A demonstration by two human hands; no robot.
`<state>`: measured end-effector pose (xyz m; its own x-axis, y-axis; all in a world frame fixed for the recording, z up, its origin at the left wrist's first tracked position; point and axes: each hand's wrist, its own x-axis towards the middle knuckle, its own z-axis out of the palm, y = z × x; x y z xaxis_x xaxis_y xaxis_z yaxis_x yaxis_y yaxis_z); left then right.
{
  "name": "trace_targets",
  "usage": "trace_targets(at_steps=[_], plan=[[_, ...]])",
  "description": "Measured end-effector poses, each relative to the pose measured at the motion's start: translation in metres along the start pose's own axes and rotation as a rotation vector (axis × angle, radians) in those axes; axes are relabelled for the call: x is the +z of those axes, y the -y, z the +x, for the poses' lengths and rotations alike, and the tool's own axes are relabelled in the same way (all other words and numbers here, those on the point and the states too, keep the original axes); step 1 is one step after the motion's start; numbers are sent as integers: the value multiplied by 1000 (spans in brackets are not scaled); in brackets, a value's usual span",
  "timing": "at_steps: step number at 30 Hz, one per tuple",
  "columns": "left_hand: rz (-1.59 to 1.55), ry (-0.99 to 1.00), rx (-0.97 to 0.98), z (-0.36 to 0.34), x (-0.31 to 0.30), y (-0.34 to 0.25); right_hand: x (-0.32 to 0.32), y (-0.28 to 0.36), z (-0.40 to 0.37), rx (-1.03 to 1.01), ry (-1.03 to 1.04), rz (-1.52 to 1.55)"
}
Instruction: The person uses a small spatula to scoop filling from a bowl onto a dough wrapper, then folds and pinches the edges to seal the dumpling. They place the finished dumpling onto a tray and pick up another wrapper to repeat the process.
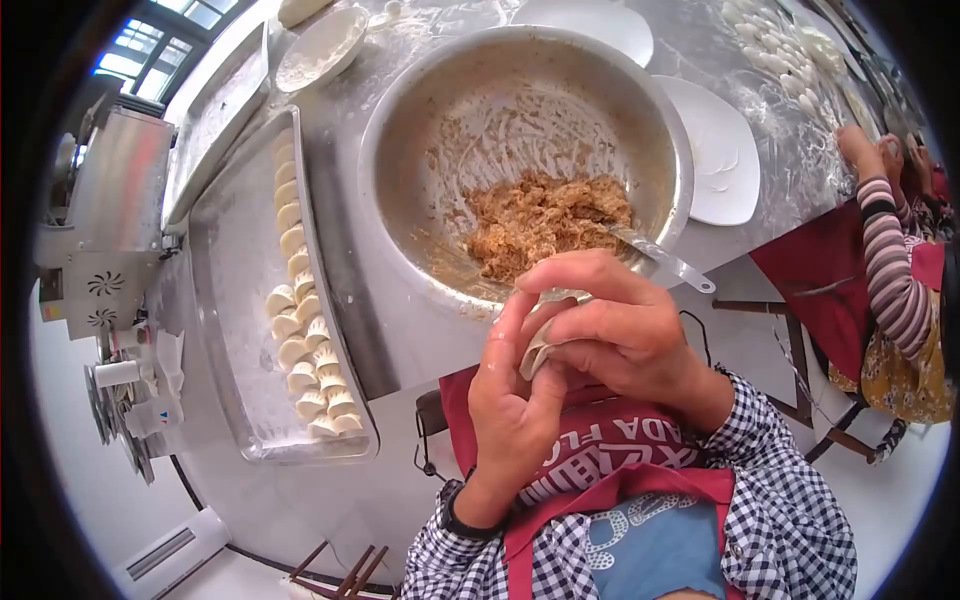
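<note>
Between both hands, in front of my apron, is a dumpling (537, 345) with its wrapper folded over. My left hand (512, 385) grips its left side between thumb and fingers. From the right, my right hand (625, 335) pinches the wrapper's edge; its fingers hide part of the dumpling. Just beyond my hands stands a large metal bowl (400, 110) with brown minced filling (545, 220) in its near half. A flat metal spatula (665, 258) rests in the filling, its handle over the bowl's right rim.
A metal tray (235, 330) on the left carries rows of dumplings (310, 350) along its right side. White plates (715, 150) lie right of the bowl. A floury bowl (322, 50) stands at the back left. Another person's hands (860, 150) are at the far right near small dough pieces (775, 50).
</note>
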<state>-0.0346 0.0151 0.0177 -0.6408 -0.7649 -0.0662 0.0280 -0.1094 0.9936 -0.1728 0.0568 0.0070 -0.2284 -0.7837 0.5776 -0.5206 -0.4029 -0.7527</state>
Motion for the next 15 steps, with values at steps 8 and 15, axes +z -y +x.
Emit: trace_targets(at_steps=[8, 15], plan=[[-681, 47, -216, -2, -5, 10, 8, 7, -1, 13, -122, 8], [-384, -34, -177, -8, 3, 5, 3, 8, -6, -19, -34, -59]])
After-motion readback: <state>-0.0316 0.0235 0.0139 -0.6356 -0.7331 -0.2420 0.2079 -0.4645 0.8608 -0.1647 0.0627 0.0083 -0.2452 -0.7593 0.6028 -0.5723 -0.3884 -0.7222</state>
